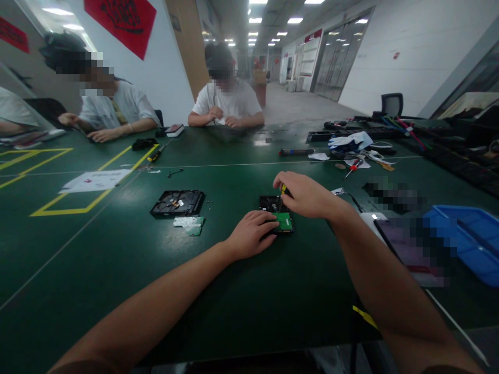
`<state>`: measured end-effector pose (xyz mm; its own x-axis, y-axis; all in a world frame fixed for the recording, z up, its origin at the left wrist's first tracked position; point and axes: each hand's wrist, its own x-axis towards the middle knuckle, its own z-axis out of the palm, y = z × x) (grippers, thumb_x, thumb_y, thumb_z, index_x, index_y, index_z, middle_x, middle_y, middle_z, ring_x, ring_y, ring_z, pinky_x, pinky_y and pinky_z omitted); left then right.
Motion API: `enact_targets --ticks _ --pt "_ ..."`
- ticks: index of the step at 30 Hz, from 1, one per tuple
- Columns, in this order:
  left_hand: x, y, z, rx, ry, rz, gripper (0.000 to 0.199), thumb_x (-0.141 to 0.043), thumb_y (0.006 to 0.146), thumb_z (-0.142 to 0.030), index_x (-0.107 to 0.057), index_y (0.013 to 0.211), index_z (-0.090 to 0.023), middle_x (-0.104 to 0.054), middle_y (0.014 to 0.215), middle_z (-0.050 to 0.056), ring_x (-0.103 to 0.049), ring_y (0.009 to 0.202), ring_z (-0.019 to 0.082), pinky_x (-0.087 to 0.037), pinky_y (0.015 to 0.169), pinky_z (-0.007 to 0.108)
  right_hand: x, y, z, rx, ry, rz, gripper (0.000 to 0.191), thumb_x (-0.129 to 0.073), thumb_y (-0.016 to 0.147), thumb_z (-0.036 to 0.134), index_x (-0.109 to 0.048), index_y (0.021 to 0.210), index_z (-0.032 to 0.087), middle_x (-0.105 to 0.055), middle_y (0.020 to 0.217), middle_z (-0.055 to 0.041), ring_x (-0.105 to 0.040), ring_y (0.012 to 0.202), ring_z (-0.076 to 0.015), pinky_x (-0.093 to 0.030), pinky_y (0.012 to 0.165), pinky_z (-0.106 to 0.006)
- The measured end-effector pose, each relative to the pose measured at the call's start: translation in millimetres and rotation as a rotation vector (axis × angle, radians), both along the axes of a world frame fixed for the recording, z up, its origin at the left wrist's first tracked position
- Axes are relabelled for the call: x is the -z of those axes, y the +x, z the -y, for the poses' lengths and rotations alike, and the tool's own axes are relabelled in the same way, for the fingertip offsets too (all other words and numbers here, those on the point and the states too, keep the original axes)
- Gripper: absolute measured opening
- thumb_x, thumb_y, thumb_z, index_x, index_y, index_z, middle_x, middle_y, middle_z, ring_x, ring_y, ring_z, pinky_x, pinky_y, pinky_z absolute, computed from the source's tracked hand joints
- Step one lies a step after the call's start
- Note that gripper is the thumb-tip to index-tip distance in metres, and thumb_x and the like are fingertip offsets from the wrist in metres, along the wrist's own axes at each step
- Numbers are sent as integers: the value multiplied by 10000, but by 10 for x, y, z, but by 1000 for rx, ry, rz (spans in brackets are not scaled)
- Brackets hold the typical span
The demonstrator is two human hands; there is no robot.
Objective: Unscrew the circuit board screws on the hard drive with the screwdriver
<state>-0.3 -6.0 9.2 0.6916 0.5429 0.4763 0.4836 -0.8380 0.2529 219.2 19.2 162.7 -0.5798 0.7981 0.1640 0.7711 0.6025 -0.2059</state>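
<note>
Now the right hand [306, 195] is holding a screwdriver [284, 190] in its closed grip, the shaft pointing down at the drive [268, 202] and its green board [286, 222]. The left hand [252, 235] is resting on their left side; whether that grip is clasping anything, I cannot tell. The drive is lying on the worktop [218, 291], right of a second drive [171, 205] and a loose board [191, 225].

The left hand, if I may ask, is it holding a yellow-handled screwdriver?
No, the right hand holds the screwdriver, while the left hand touches the green circuit board.
</note>
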Motion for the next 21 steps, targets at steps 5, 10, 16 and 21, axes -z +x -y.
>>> enact_targets --ticks 5,10,16,21 --pt "15 4 1 -7 -2 20 380 -649 1031 -347 -676 1398 -254 -694 1395 114 -628 1354 312 -514 1158 561 20 -34 -3 75 43 -7 269 -609 968 200 -568 1232 176 -727 1236 -149 -687 1096 -301 -495 946 -416" --pt "6 9 4 0 -4 22 377 -649 1031 -343 -674 1397 -255 -691 1399 109 -625 1359 309 -514 1158 560 28 -56 -17 169 86 63 285 -673 991 322 -582 1219 177 -749 1180 -150 -707 1039 -321 -503 880 -425" --pt "1 4 3 -2 -1 2 371 -640 1039 -350 -673 1392 -241 -682 1416 111 -621 1365 311 -505 1170 547 1 -20 -17 99 61 37 262 -604 1020 313 -627 1229 156 -735 1270 -173 -689 1155 -321 -503 988 -432" --pt "1 6 8 -6 9 6 365 -632 1043 -344 -675 1384 -219 -686 1412 114 -621 1360 312 -505 1171 539 -20 20 -15 41 37 -2 264 -566 987 224 -657 1221 142 -741 1278 -173 -681 1182 -319 -483 1048 -436"
